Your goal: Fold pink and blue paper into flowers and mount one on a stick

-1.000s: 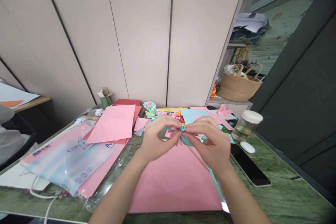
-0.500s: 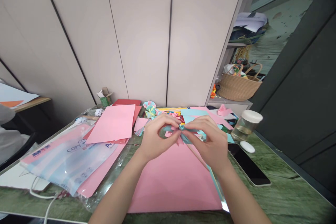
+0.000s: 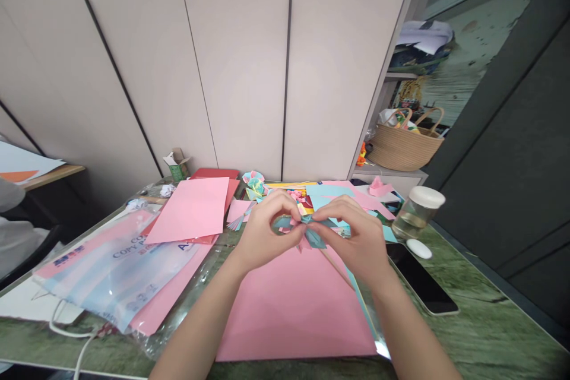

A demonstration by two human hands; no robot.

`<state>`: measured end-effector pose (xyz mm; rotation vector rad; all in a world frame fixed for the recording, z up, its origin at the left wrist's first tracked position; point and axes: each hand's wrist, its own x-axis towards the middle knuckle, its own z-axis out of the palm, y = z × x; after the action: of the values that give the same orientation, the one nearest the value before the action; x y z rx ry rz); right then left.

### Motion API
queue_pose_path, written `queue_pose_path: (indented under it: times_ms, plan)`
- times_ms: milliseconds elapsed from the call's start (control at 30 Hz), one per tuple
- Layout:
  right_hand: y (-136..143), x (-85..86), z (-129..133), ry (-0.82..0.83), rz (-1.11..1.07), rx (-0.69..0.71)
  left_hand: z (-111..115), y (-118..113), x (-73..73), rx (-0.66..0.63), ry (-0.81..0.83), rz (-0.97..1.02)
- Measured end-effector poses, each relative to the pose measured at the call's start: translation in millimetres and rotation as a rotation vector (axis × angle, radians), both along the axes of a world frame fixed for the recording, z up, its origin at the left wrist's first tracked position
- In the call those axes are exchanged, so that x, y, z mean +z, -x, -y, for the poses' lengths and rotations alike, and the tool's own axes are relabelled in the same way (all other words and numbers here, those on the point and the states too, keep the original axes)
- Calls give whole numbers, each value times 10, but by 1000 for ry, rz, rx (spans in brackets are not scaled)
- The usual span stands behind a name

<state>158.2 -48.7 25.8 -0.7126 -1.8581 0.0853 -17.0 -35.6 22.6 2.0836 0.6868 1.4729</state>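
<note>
Between my two hands is a folded blue paper flower, with petal-like points spreading out below and to the sides. My left hand pinches its left side between thumb and forefinger. On the other side, the thumb and forefinger of my right hand press on its middle. The fingers hide part of the folds. Below the hands lies a large pink sheet, and a thin stick slants across its right side. Pink paper shows just behind and under the blue petals.
Left of my hands are pink sheets and a plastic paper bag. A phone, a white oval object and a lidded jar stand or lie at right. Behind sit paper flowers. A person's sleeve shows far left.
The blue paper has turned slightly in my fingers, so its lower petals show more broadly. Both hands stay almost in the same place, still pinching it.
</note>
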Motion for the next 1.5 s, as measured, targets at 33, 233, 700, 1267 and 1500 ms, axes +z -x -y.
queue_pose_path:
  times_ms: [33,233,700,1267,1500]
  plan:
    - [-3,1,0,25,8,1,0,5,7,1,7,-11]
    - [-29,-5,-14,237,17,30,-5,16,35,-89,132,-80]
    - [-32,-2,-37,269,26,14,-23,-1,28,-15,104,-131]
    - [4,49,-9,317,81,41,-73,38,10,-120,196,-101]
    - [-10,53,3,315,71,19,-67,47,26,-66,160,-94]
